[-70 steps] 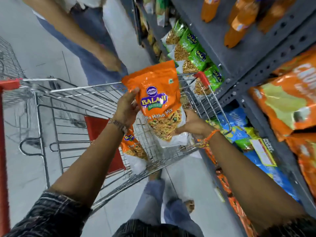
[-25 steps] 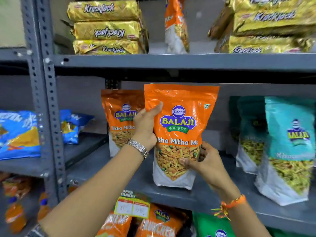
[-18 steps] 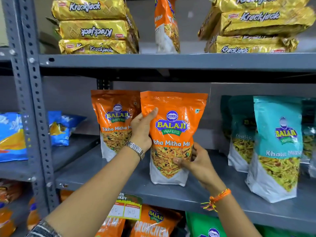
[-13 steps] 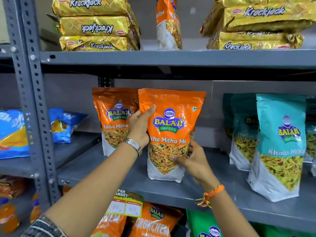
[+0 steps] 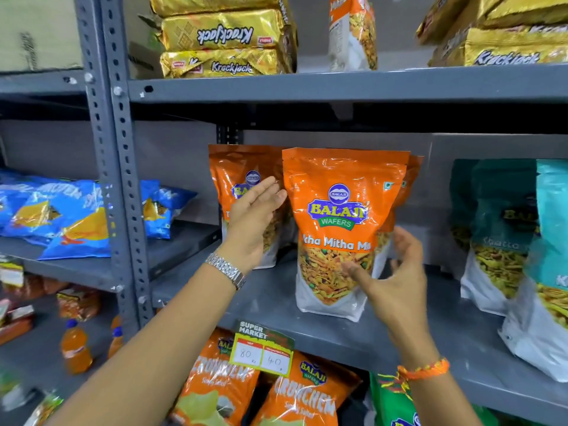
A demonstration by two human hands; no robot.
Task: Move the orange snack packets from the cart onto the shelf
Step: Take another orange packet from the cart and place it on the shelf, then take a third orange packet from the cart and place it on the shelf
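Note:
An orange Balaji snack packet point(image 5: 341, 229) stands upright on the grey middle shelf point(image 5: 267, 309). Another orange packet point(image 5: 242, 167) stands to its left, farther back, and the edge of a third point(image 5: 413, 179) shows behind its right side. My left hand point(image 5: 256, 219) is open beside the front packet's left edge, fingertips just at it. My right hand point(image 5: 396, 281) is open and blurred near the packet's lower right, thumb across its front. The cart is out of view.
Teal packets point(image 5: 504, 241) stand on the same shelf to the right. Gold biscuit packs point(image 5: 221, 41) fill the shelf above. Blue bags point(image 5: 61, 216) lie on the left bay. A price tag point(image 5: 264, 352) hangs on the shelf lip, with orange bags point(image 5: 304, 395) below.
The packet went from the cart up to the shelf and was set down upright. Both hands, gripping it half a second ago, have opened and come off it.

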